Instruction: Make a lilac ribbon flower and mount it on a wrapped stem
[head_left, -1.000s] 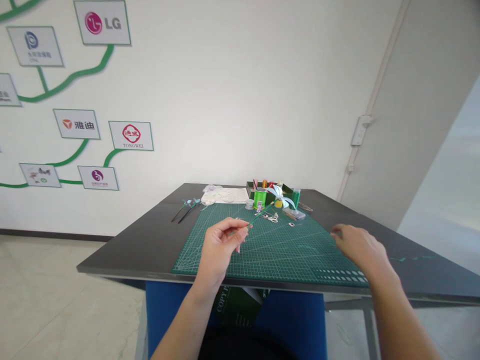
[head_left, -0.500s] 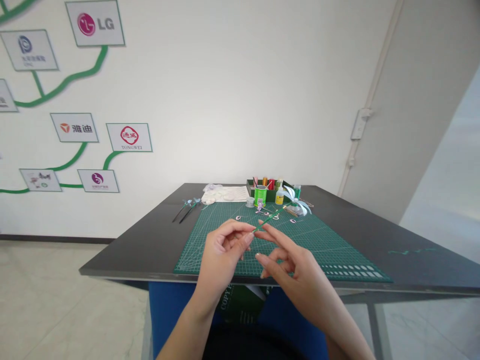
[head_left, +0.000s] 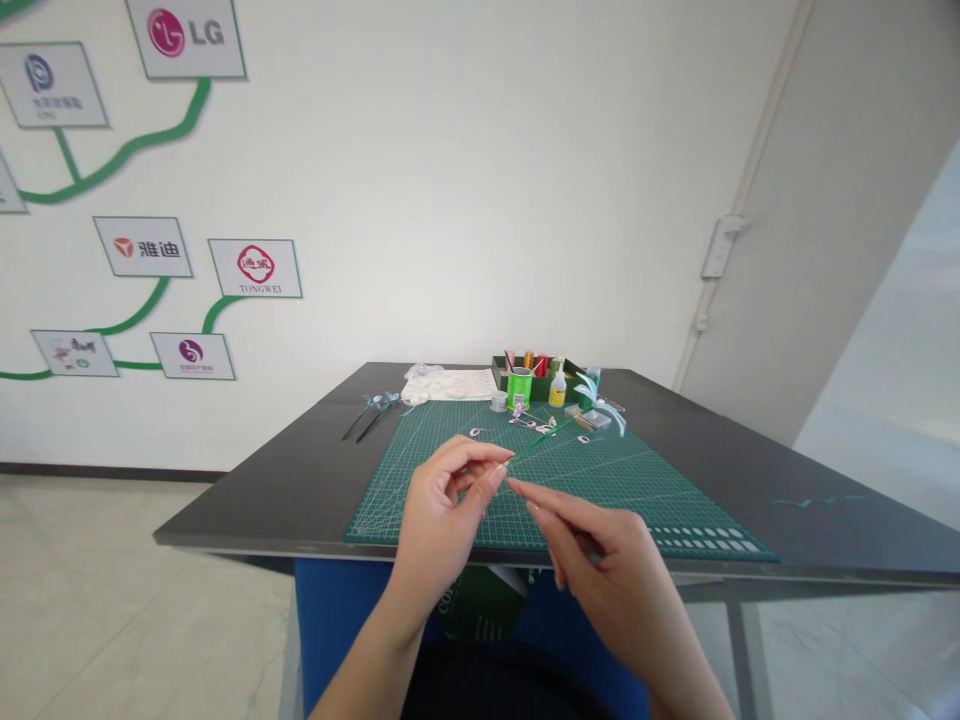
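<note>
My left hand (head_left: 450,505) is closed, with thumb and index finger pinching the lower end of a thin green stem. The stem belongs to an artificial flower (head_left: 598,392) with long, narrow pale-blue petals, which tilts up and away to the right. Just right of the left fingertips is my right hand (head_left: 607,550), its fingers drawn together and its index fingertip close by the left thumb. Whatever may be between the right fingers is too small to see. Beneath both hands lies a green cutting mat (head_left: 450,430).
Two dark-stemmed blue flower pieces (head_left: 379,412) lie left of the mat. Small white-and-purple pieces (head_left: 517,412) are scattered toward its back. Behind stand a green can (head_left: 519,390), a yellow-labelled bottle (head_left: 557,388) and a box of thread spools (head_left: 541,366). White sheet material (head_left: 457,384) lies back left.
My right hand has moved down along the stem, and its spread fingers have come together. The flower has dipped and turned slightly. My left hand keeps its pinch.
</note>
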